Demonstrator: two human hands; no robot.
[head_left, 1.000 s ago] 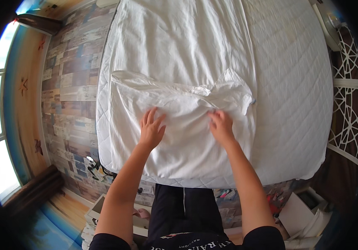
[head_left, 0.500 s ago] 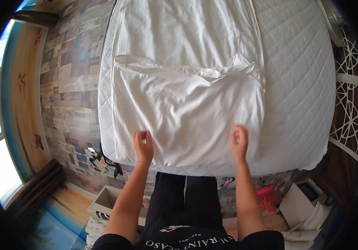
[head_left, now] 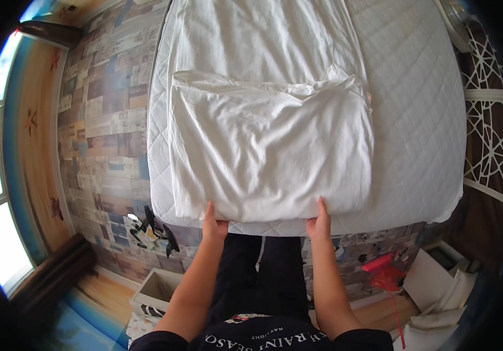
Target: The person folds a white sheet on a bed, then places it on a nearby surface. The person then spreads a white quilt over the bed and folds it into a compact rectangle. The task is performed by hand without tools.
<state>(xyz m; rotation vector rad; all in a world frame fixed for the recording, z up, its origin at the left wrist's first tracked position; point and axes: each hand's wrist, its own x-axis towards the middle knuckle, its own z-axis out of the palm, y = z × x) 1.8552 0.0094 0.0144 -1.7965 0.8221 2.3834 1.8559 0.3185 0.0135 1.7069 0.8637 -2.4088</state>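
Observation:
A white bedsheet (head_left: 269,152) lies on the quilted white mattress (head_left: 415,140), its near part folded back over itself with a crumpled far edge. At the near fold, my left hand (head_left: 214,224) has its thumb on top of the cloth and its fingers tucked under the edge. My right hand (head_left: 319,223) grips the same fold farther right in the same way, thumb up and fingers beneath. Wrinkles run across the cloth between and beyond both hands.
Left of the bed is a patchwork-pattern wood floor (head_left: 111,111) with a small black-and-white object (head_left: 153,231) by the mattress corner. A pale open box (head_left: 155,286) stands at lower left. At lower right are a red dustpan-like item (head_left: 383,272) and a white cabinet (head_left: 433,275).
Both hands have come down toward me and slightly inward, from above the sheet's folded part to its near edge, which they now hold. The view has shifted a little.

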